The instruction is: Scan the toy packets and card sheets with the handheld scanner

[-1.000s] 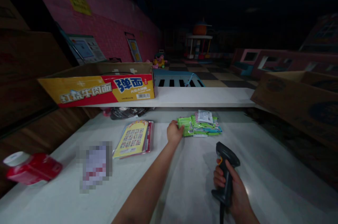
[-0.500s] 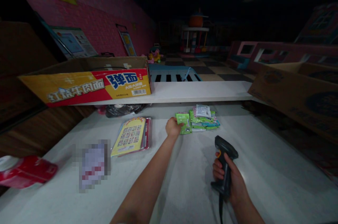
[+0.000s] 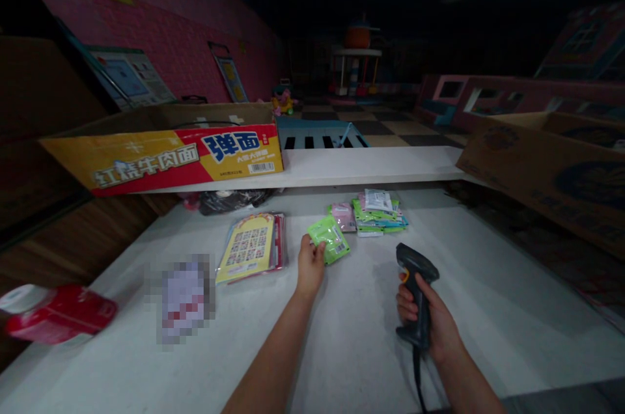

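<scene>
My left hand (image 3: pixel 311 265) pinches the left edge of a green packet (image 3: pixel 330 241) between thumb and fingers, with a barcode patch on the packet's near corner. A pink packet (image 3: pixel 344 217) lies on the white counter just behind it. To the right is a pile of packets (image 3: pixel 381 213), mostly green, with a whitish one on top. My right hand (image 3: pixel 432 316) is wrapped round the grip of a black barcode scanner (image 3: pixel 418 293), whose cable hangs toward me. The scanner's head points forward and left.
A stack of yellow and red booklets (image 3: pixel 251 246) lies left of my left hand. Farther left are a blurred-out item (image 3: pixel 185 300) and a red bottle (image 3: pixel 63 313) on its side. A raised white shelf (image 3: pixel 366 165) carries a noodle carton (image 3: pixel 185 150) and a brown carton (image 3: pixel 527 153).
My left hand has drawn the green packet toward me and left, off the pile's side, uncovering the pink packet. My right hand still holds the scanner in nearly the same place.
</scene>
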